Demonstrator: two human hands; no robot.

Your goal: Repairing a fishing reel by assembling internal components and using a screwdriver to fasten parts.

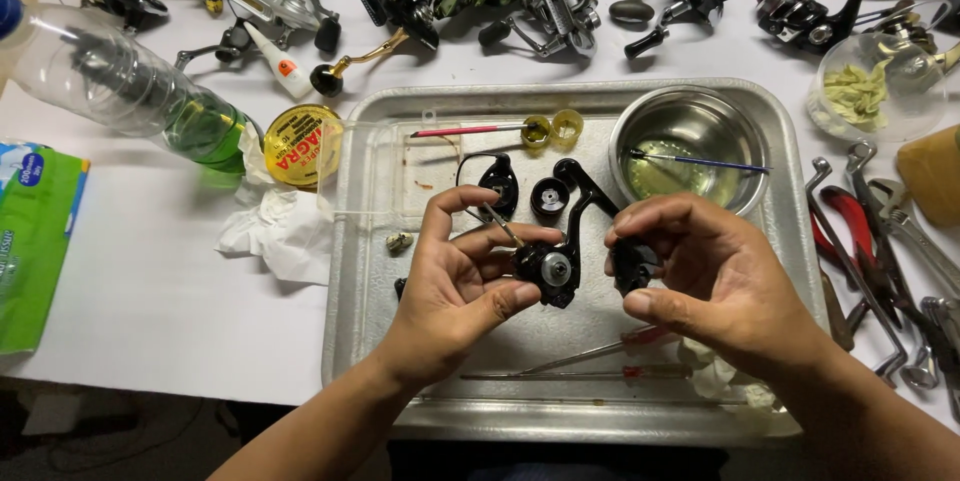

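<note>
Head view: I see left hand [455,286] fingers clamped on the black fishing-reel body [553,261], right hand [705,276] fingers pinching a black part [631,269]; a slip could, I reckon, drop pieces into the cluttered steel tray [360,271].

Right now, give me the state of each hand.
Left hand: closed on black reel body.
Right hand: fingers closed on small black part.

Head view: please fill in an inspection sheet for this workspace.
Surface: white table with a metal tray on it.
Job's things: black reel body in left hand; small black part in right hand.
Clutter: steel bowl holding a brush, screwdrivers, loose reels, pliers, plastic bottle, crumpled tissue.
Hands: both closed around parts above the tray.
Cables: nothing seen.
Surroundings: dark floor below the table edge.
</note>
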